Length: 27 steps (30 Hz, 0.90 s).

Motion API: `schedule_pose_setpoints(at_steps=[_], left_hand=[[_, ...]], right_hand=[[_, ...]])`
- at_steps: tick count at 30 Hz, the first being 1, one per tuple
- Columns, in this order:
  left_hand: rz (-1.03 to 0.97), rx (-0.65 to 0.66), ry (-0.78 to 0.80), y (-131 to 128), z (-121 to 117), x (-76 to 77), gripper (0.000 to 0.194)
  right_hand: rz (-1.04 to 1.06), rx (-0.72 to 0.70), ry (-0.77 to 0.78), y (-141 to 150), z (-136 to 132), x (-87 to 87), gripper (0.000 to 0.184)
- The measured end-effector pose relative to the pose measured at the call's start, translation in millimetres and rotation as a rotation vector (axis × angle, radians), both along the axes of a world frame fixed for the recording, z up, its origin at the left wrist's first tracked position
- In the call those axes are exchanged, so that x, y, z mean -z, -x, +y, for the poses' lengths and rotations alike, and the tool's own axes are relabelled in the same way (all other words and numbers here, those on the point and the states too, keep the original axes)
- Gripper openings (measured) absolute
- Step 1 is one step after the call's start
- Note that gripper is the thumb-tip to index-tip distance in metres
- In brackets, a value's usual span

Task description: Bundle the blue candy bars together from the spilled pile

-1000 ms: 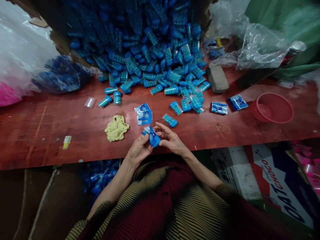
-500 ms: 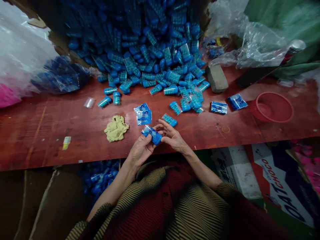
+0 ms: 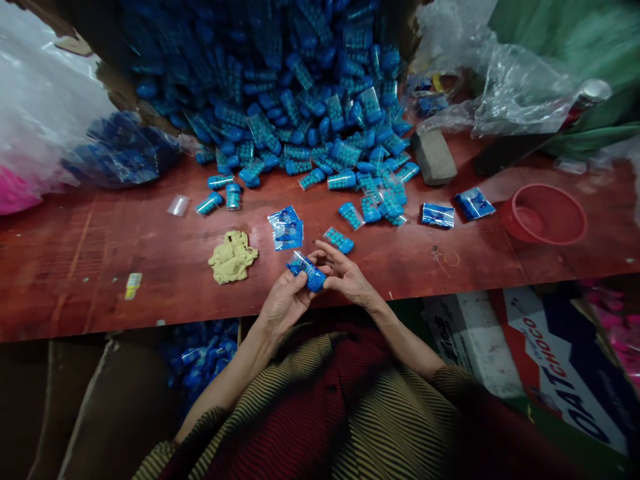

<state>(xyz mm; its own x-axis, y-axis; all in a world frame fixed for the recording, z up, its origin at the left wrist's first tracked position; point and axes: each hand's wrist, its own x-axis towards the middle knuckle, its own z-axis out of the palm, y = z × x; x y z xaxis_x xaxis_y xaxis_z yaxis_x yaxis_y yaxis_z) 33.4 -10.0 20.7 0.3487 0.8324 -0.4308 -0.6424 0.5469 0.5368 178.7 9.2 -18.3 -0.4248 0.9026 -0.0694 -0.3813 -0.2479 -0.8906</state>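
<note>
Just over the table's front edge, my left hand grips a small blue-capped bottle with a blue printed sleeve around it, thumb on top. The bottle is tilted, its clear end up and left, its blue cap toward my right hand. That hand pinches the cap end between thumb and fingers; some fingertips are hidden behind the bottle. Flat blue printed sleeves lie just beyond my hands. Close to my right fingertips rests another bottle full of turquoise balls, with no sleeve on it.
A large heap of blue-capped bottles spills across the red table. Left lies a crumpled yellow cloth. To the right are a grey block, two blue sleeve stacks and a red basket. Boxes stand below.
Both hands have shifted very slightly to the right with the bottle. The bottle has turned a little in my fingers. Everything on the table has stayed put.
</note>
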Motion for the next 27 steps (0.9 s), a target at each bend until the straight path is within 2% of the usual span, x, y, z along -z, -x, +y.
schedule_pose_setpoints(at_steps=[5, 8, 17, 21, 23, 27], left_hand=[[0.031, -0.062, 0.068, -2, 1, 7.2, 0.03], [0.051, -0.098, 0.076, -3, 0, 11.1, 0.032], [0.198, -0.246, 0.089, -6, 0, 11.6, 0.039], [0.241, -0.309, 0.082, -7, 0, 12.6, 0.04], [0.238, -0.276, 0.063, -5, 0, 11.5, 0.037], [0.202, -0.106, 0.034, 4, 0, 8.3, 0.037]], right_hand=[[-0.054, -0.017, -0.009, 0, -2, 0.4, 0.072], [-0.087, -0.01, -0.041, 3, -5, 1.5, 0.07], [-0.409, 0.117, -0.388, 6, -13, -18.1, 0.057], [-0.514, 0.159, -0.493, 14, -17, -17.9, 0.051], [-0.539, 0.188, -0.494, 16, -17, -15.4, 0.047], [-0.499, 0.159, -0.402, 12, -15, -12.6, 0.049]])
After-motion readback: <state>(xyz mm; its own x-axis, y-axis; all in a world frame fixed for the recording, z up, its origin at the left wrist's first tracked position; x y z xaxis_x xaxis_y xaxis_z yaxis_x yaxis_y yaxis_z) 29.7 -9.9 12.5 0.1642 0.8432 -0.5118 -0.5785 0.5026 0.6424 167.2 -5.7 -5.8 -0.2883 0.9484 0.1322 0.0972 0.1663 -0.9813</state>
